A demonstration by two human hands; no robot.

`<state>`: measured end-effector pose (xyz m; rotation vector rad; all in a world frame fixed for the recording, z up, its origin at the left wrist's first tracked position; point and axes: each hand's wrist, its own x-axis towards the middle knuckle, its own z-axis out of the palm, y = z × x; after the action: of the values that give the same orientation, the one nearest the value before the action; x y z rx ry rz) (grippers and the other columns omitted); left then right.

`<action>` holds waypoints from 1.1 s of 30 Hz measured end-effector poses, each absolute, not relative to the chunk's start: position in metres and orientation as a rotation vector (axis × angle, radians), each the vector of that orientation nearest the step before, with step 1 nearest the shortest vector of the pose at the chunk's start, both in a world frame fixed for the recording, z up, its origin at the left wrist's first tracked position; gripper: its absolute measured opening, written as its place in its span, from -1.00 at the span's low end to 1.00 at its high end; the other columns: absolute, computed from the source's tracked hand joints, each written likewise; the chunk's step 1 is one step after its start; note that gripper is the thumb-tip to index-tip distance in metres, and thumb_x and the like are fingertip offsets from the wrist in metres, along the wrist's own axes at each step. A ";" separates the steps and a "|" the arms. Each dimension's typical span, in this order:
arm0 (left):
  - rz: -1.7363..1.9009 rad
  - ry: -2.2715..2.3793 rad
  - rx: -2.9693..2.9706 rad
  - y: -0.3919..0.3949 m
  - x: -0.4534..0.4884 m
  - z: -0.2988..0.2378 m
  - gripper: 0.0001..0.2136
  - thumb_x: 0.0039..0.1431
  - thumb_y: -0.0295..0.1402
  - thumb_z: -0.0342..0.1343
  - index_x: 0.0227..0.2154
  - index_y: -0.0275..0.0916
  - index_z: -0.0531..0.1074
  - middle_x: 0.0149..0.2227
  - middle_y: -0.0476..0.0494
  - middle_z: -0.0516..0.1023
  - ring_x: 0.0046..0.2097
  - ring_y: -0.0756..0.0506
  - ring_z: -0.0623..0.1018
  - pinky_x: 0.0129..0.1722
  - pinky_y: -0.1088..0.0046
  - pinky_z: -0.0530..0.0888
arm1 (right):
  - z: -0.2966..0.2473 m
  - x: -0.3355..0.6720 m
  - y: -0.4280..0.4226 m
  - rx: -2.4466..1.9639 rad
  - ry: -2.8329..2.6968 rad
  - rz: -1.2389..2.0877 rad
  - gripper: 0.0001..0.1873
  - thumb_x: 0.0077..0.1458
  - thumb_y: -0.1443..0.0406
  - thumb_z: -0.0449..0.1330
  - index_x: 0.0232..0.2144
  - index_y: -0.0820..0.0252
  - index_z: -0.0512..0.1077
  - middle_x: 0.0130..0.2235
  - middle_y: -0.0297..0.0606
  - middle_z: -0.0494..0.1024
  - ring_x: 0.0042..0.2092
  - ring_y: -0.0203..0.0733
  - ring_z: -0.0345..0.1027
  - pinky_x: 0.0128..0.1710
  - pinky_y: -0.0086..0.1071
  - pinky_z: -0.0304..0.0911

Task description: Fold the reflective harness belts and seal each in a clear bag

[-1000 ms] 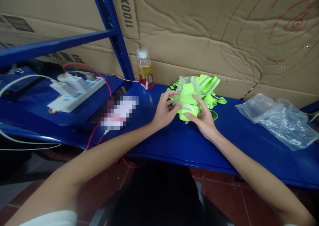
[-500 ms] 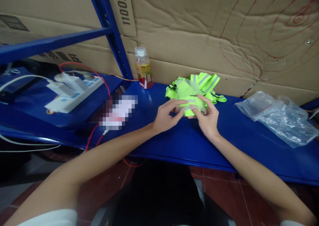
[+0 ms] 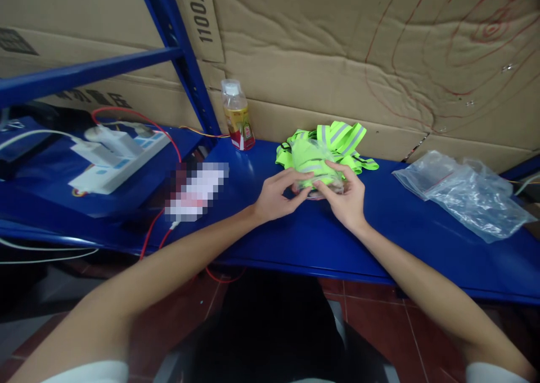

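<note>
The fingers of the left hand (image 3: 276, 196) are bent around the near left side of a clear packet (image 3: 311, 157), thumb and forefinger gripping its lower edge. The fingers of the right hand (image 3: 348, 200) grip the same packet from the near right, the thumb on top near the left thumb and the forefinger reaching over the upper face; the remaining fingers are mostly hidden beneath. Inside the packet lies folded bright yellow-green material with a grey stripe. The packet is held above the blue shelf (image 3: 270, 248), in front of a loose heap of yellow-green straps (image 3: 348, 141) with grey stripes, which partly shows behind it. To the left of the heap a bottle (image 3: 239, 124) with a white cap stands upright, close to the cardboard (image 3: 304, 62) at the back. Farther left lie a pixelated pale object (image 3: 198, 189) with a cable at its near end and, past a blue metal post (image 3: 175, 45), a white power strip (image 3: 120, 166) with plugs in it. Well to the right, crumpled clear plastic bags (image 3: 468, 197) lie on the shelf
</note>
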<state>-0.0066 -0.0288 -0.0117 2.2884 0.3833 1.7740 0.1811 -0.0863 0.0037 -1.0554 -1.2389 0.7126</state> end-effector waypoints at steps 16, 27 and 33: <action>1.937 0.586 2.503 -0.015 -0.025 -0.012 -0.20 0.07 0.29 0.38 0.23 -0.09 0.42 -0.08 -0.19 0.59 -0.05 -0.24 0.61 -0.04 0.08 0.60 | 0.020 0.190 -0.086 -1.007 -1.310 0.684 -0.52 0.00 0.12 0.59 0.01 -0.10 0.72 0.07 -0.26 0.73 0.12 0.14 0.62 0.19 0.09 0.54; 1.486 0.707 2.123 -0.031 -0.015 -0.010 -0.64 0.32 0.01 0.32 -0.23 -0.25 0.59 -0.45 -0.02 0.57 -0.46 -0.01 0.49 -0.45 0.44 0.43 | 0.030 0.208 -0.088 -0.989 -1.450 0.877 -0.19 0.15 -0.40 0.25 0.07 0.05 0.65 -0.67 -0.51 0.27 -0.65 -0.33 0.04 -0.65 -0.37 0.04; 1.219 0.439 1.823 -0.027 -0.006 -0.010 -0.50 0.27 0.15 0.32 -0.11 -0.24 0.60 -0.23 -0.17 0.70 -0.24 -0.12 0.65 -0.30 0.39 0.60 | 0.017 0.206 -0.079 -1.142 -1.487 0.554 -0.36 0.23 -0.24 0.34 -0.60 0.08 0.43 -0.58 -0.39 0.27 -0.49 -0.30 0.14 -0.48 -0.33 0.14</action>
<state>-0.0055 -0.0272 -0.0095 1.8233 0.4387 1.2190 0.2062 -0.0791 0.0173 -1.1419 -1.4874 0.5544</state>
